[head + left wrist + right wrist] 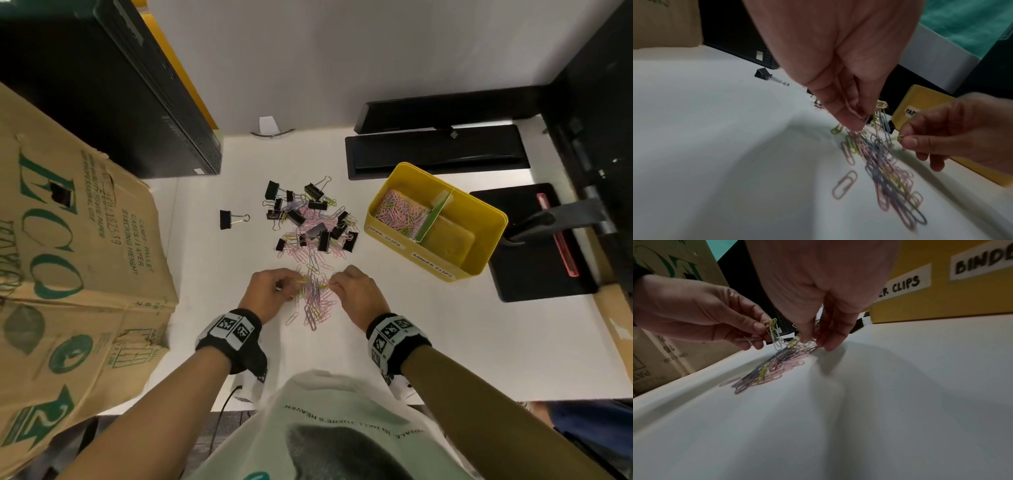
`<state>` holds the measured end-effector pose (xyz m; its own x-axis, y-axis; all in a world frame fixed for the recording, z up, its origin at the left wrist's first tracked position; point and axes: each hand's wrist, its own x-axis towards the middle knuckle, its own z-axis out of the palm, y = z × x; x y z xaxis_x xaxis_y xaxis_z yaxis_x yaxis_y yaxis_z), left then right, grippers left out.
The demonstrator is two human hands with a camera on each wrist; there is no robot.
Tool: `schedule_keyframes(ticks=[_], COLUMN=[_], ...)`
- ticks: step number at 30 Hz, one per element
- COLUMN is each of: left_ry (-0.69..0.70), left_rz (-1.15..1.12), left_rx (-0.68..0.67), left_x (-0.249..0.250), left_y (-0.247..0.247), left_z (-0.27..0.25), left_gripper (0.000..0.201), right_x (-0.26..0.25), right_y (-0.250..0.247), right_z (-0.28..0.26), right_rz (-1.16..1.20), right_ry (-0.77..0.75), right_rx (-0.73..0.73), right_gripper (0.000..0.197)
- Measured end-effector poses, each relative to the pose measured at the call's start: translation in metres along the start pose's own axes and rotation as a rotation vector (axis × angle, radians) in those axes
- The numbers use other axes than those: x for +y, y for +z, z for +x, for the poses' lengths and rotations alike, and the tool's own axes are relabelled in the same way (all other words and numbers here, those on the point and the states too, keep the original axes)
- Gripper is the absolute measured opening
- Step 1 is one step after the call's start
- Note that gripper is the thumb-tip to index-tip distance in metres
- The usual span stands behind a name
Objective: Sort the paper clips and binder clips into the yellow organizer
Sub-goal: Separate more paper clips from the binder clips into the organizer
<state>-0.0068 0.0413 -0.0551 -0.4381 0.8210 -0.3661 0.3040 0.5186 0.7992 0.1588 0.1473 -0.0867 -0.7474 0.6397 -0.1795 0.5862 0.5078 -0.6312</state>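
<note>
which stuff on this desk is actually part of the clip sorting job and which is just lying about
Part of the job:
- yellow organizer
- loose paper clips, some in the left hand and right hand
- binder clips in the pile
- stray binder clip

Just lying about:
- cardboard box
- black computer case
- black trays
- black pad

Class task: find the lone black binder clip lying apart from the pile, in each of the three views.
Head: lone binder clip on the white table, left of the pile.
Left wrist: upper middle, beyond the left hand.
Right wrist: not in it.
Shared landmark: yellow organizer.
</note>
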Motion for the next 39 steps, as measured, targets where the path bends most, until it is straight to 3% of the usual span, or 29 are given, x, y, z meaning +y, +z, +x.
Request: schedule_keyframes(ticks=[6, 13, 21, 24, 26, 29, 32, 35, 37, 39], left_ry=[-0.025, 0.103, 0.188, 0.127, 0.132, 0.149, 0.120, 0.078, 0.075, 0.046], left_rz=[-0.227, -0.438, -0.209, -0.082, 0.048, 0.110, -0.039, -0.223, -0.194, -0.055], left_rx=[-0.007, -0.073, -0.113, -0.164, -0.192, -0.204, -0.168, -0.091, -0.065, -0.158], left_x=[0.027, 0.109, 0.179, 0.186, 0.188, 0.188, 0.179, 0.161, 0.141, 0.111], left_y=[-0.012, -0.019, 0.028, 0.053, 0.063, 0.065, 0.055, 0.037, 0.024, 0.013], left_z=[0.007, 0.025, 0.089, 0.109, 0.115, 0.114, 0.107, 0.097, 0.083, 0.067], left_gripper=[0.020, 0.016, 0.014, 0.012, 0.019, 0.031, 0.029, 0.021, 0.016, 0.012], right_x=[0.000, -0.008, -0.025, -0.019, -0.008, 0.012, 0.017, 0.005, -0.008, -0.016], right_y=[-0.022, -0.055, -0.120, -0.144, -0.155, -0.160, -0.163, -0.163, -0.157, -0.141], right_z=[-0.009, -0.024, -0.023, -0.014, 0.000, 0.028, 0.046, 0.049, 0.046, 0.042], right_rz=[0.285, 0.597, 1.103, 0.974, 0.780, 0.485, 0.294, 0.198, 0.293, 0.340], right_ry=[0.006, 0.135, 0.199, 0.262, 0.340, 0.401, 0.384, 0.297, 0.193, 0.085], right_rx=[0.095, 0.219, 0.474, 0.577, 0.602, 0.476, 0.301, 0.225, 0.202, 0.080], right_gripper=[0.012, 0.007, 0.012, 0.009, 0.018, 0.032, 0.040, 0.036, 0.031, 0.028])
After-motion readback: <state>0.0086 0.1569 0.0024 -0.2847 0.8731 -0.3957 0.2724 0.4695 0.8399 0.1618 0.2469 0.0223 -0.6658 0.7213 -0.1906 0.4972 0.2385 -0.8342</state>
